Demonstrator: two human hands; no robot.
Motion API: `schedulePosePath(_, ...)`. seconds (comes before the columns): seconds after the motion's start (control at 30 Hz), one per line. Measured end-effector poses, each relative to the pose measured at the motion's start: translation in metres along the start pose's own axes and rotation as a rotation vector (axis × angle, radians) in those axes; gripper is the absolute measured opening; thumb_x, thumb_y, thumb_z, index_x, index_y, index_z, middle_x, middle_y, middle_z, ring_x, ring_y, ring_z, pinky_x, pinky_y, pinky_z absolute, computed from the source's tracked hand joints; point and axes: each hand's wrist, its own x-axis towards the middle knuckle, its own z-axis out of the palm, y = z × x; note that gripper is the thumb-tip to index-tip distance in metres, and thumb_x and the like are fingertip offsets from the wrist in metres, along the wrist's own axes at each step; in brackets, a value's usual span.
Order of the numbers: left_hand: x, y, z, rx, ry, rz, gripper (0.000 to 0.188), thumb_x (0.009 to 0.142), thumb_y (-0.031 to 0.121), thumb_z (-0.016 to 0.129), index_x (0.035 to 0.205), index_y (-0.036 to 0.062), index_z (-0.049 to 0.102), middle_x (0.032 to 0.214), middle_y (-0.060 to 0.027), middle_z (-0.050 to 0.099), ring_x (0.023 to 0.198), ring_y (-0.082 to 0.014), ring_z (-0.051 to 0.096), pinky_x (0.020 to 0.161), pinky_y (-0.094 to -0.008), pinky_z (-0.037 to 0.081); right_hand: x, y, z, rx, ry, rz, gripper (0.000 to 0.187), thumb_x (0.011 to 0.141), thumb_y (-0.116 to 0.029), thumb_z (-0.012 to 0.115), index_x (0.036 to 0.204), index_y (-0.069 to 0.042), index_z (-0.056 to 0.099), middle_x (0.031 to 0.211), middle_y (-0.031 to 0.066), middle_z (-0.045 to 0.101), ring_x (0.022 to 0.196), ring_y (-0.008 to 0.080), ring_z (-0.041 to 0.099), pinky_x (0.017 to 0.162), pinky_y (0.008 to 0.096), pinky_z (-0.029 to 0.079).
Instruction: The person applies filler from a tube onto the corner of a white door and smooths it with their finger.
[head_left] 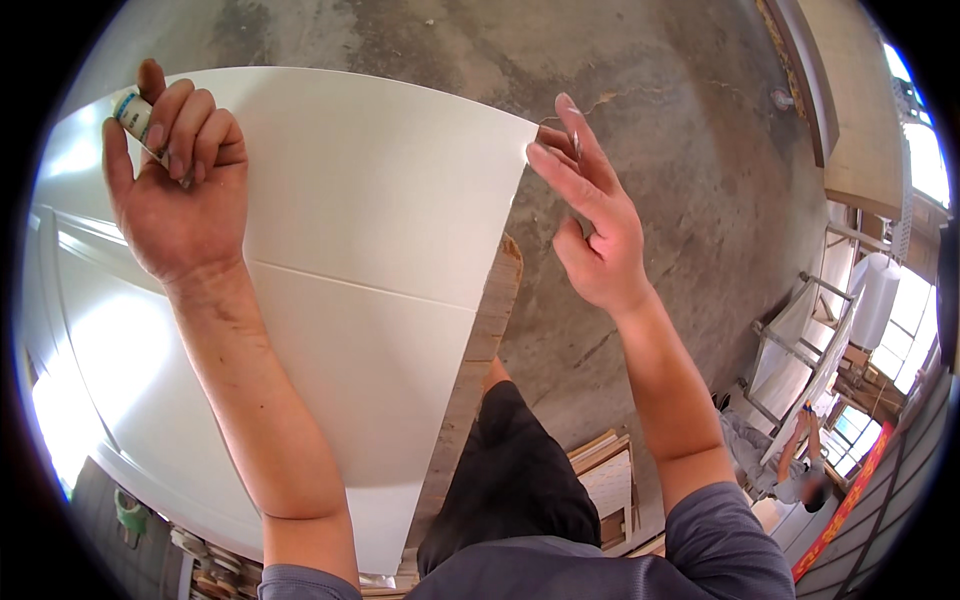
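Observation:
My left hand (190,180) is turned palm up above a large glossy white panel (370,210). Its fingers curl around a small white bottle (133,116) with blue marks, whose lower part is hidden by the fingers. At the panel's far right corner is my right hand (600,220), its fingers stretched out and apart. The fingertips touch or nearly touch that corner; a small shiny spot shows between them, too small to make out. Shallow grooves run across the panel, and its right edge lies over a wooden support (490,300).
Stained concrete floor (680,170) lies beyond and right of the panel. A brown board (805,80) stands at the upper right. A metal rack (800,340) is farther right, near another person (765,455). Wooden frames (605,475) lean beside my leg.

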Motion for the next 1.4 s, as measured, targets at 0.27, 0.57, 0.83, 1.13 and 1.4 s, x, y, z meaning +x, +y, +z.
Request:
schedulePosePath(0.27, -0.001, 0.001, 0.0, 0.01, 0.003, 0.008, 0.042, 0.106, 0.022, 0.056, 0.135, -0.0086, 0.055, 0.078, -0.0019, 0.042, 0.06, -0.0114, 0.033, 0.055, -0.0282, 0.028, 0.005, -0.011, 0.004, 0.024, 0.033, 0.051, 0.084, 0.069, 0.02, 0.039, 0.143, -0.008, 0.068, 0.171, 0.0222, 0.034, 0.149, 0.0387, 0.048, 0.12, 0.0472, 0.042)
schedulePosePath(0.57, -0.001, 0.003, -0.005, 0.023, -0.037, -0.008, 0.044, 0.106, 0.024, 0.057, 0.136, -0.0076, 0.054, 0.08, -0.0024, 0.046, 0.062, -0.0117, 0.036, 0.057, -0.0276, 0.031, 0.006, -0.01, 0.008, 0.079, 0.067, 0.086, 0.082, 0.07, 0.018, 0.039, 0.143, -0.007, 0.067, 0.171, 0.0215, 0.034, 0.147, 0.0375, 0.049, 0.119, 0.0464, 0.043)
schedulePosePath(0.83, -0.001, 0.003, -0.004, 0.024, -0.042, -0.01, 0.044, 0.106, 0.024, 0.056, 0.136, -0.0075, 0.054, 0.08, -0.0022, 0.046, 0.062, -0.0117, 0.036, 0.057, -0.0273, 0.031, -0.014, -0.012, 0.011, 0.088, -0.014, 0.037, 0.084, 0.07, 0.019, 0.038, 0.144, -0.008, 0.066, 0.172, 0.0231, 0.032, 0.151, 0.0387, 0.045, 0.121, 0.0473, 0.041)
schedulePosePath(1.13, -0.001, 0.004, -0.005, 0.014, -0.054, -0.027, 0.044, 0.106, 0.024, 0.056, 0.137, -0.0073, 0.054, 0.081, -0.0024, 0.046, 0.063, -0.0116, 0.037, 0.057, -0.0272, 0.031, -0.016, -0.011, 0.01, -0.007, 0.002, 0.085, 0.083, 0.069, 0.022, 0.041, 0.142, -0.008, 0.068, 0.172, 0.0238, 0.031, 0.152, 0.0414, 0.043, 0.118, 0.0486, 0.045)
schedulePosePath(1.4, 0.0, 0.002, -0.003, 0.004, -0.027, -0.01, 0.043, 0.106, 0.023, 0.055, 0.136, -0.0081, 0.054, 0.079, -0.0024, 0.044, 0.061, -0.0118, 0.035, 0.056, -0.0279, 0.029, -0.012, -0.001, -0.002, -0.159, -0.008, -0.056, 0.079, 0.068, 0.021, 0.042, 0.137, -0.007, 0.071, 0.171, 0.0229, 0.032, 0.149, 0.0409, 0.047, 0.117, 0.0492, 0.045)
